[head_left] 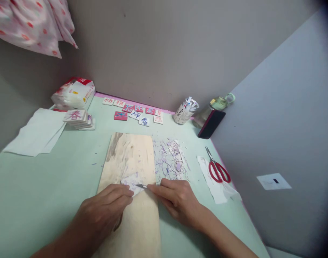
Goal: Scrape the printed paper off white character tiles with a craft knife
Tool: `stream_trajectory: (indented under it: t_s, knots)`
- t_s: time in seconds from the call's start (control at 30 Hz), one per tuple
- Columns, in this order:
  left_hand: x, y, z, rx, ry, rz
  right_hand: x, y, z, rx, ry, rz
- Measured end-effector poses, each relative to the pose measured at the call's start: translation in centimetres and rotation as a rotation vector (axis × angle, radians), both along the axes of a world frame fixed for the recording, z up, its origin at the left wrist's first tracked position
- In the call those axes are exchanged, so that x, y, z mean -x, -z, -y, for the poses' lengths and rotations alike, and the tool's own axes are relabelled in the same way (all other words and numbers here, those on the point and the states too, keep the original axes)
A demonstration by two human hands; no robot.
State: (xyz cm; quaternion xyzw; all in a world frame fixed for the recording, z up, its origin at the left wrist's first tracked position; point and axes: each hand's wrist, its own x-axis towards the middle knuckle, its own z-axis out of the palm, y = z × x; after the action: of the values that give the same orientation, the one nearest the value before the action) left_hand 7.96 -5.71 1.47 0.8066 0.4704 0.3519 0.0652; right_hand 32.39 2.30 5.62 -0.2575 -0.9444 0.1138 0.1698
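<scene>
On a wooden board lies a small pale tile with purple marks. My left hand grips the tile's near left edge, its fingers pressed together and partly covering it. A carving knife with a pointed metal blade is closed in my right hand. Its tip rests on or just over the tile's face; I cannot tell which. The handle is mostly hidden by my fingers. Purple and white shavings are scattered to the right of the board.
Red-handled scissors lie on white paper at right. Behind stand a phone, a green-lidded bottle and a can. Several character tiles lie at the back. Stacked tiles, paper sheets and a tissue pack sit left.
</scene>
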Motion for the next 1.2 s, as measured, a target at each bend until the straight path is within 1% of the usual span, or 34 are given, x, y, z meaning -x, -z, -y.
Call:
stream_trajectory:
  t_s: [0.07, 0.17, 0.33, 0.43, 0.47, 0.5, 0.53, 0.57, 0.67, 0.73, 0.83, 0.9, 0.93, 0.97, 1.0, 1.03, 1.1, 1.2]
  knots:
    - [0.0, 0.1, 0.0, -0.013, 0.008, 0.012, 0.1, 0.1, 0.1, -0.035, 0.003, -0.017]
    - [0.1, 0.2, 0.0, 0.008, 0.015, 0.006, 0.8, 0.3, 0.0, -0.074, -0.013, -0.045]
    - [0.0, 0.1, 0.0, 0.013, 0.005, 0.002, 0.6, -0.2, 0.0, -0.026, -0.035, -0.018]
    - [0.0, 0.2, 0.0, -0.003, 0.009, 0.009, 0.5, -0.1, 0.4, -0.076, 0.001, -0.005]
    - [0.0, 0.2, 0.0, -0.004, 0.011, 0.004, 0.8, 0.1, 0.4, -0.079, 0.022, -0.018]
    - [0.0, 0.1, 0.0, 0.000, 0.013, -0.004, 1.1, 0.4, 0.5, -0.046, 0.047, -0.042]
    - [0.1, 0.1, 0.0, 0.008, 0.016, -0.013, 1.4, 0.6, 0.4, 0.031, 0.081, -0.075]
    - [0.2, 0.0, 0.0, 0.014, 0.022, -0.016, 1.7, 0.8, 0.3, 0.144, 0.124, -0.119]
    - [0.5, -0.2, 0.0, 0.033, 0.045, -0.009, 2.2, 1.0, -0.2, 0.554, 0.268, -0.279]
    - [0.7, -0.2, 0.0, 0.039, 0.056, 0.001, 2.2, 0.8, -0.5, 0.760, 0.325, -0.361]
    - [0.8, 0.0, 0.1, 0.005, 0.041, -0.002, 2.0, 0.5, -0.7, 0.945, 0.351, -0.441]
    - [0.5, 0.4, 0.3, -0.027, 0.017, -0.027, 1.8, 0.4, -0.6, 0.995, 0.346, -0.470]
    - [0.2, 0.6, 0.4, -0.034, 0.006, -0.061, 1.6, 0.3, -0.4, 0.985, 0.342, -0.473]
    - [-0.1, 0.8, 0.6, -0.037, 0.001, -0.110, 1.4, 0.2, -0.1, 0.939, 0.339, -0.464]
    - [-0.4, 1.1, 0.7, -0.043, -0.001, -0.170, 1.2, 0.2, 0.3, 0.859, 0.333, -0.439]
    - [-0.7, 1.2, 0.8, -0.057, -0.004, -0.233, 0.9, 0.2, 0.7, 0.753, 0.321, -0.397]
    - [-1.4, 1.3, 1.0, -0.103, -0.009, -0.335, 0.5, 0.4, 1.6, 0.491, 0.274, -0.286]
    - [-2.0, 0.9, 1.0, -0.197, -0.035, -0.390, 0.3, 1.2, 2.8, 0.071, 0.198, -0.159]
